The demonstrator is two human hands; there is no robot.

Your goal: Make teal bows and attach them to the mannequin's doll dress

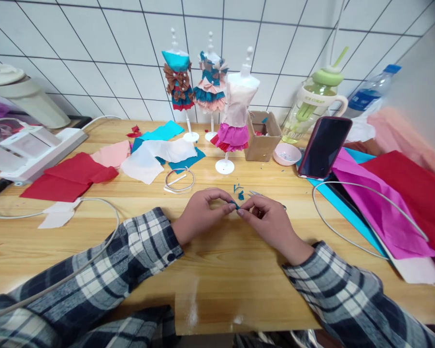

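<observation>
Holds the small teal piece (235,205) between both hands, over the middle of the worktop (221,285). With the left hand (199,212), pinches one end between thumb and fingertips; with the right hand (271,222), pinches the other end in a similar way. Has almost no opening in either grip, only enough for the thin piece, likely to control so small an item from two sides. Cannot tell from here paper or cloth. Has teal scraps (241,195) just beyond the fingertips, and scissors (255,193), partly hidden behind the right hand, perhaps so near for easy reaching. Shows the pale dress form (241,94) upright beyond the hands, in magenta and red ruffles, probably to be in sight without crowding the fingers. Nearer to the tiled wall (130,48), shows two dressed forms (177,63) side by side, possibly for an easy view of both. Beside the pale one, has the cardboard box (263,145) and the pink bowl (288,161) with tiny bits inside, seemingly against scattering. On both sides, has coloured sheets (387,224), maybe for free space in the centre.
</observation>
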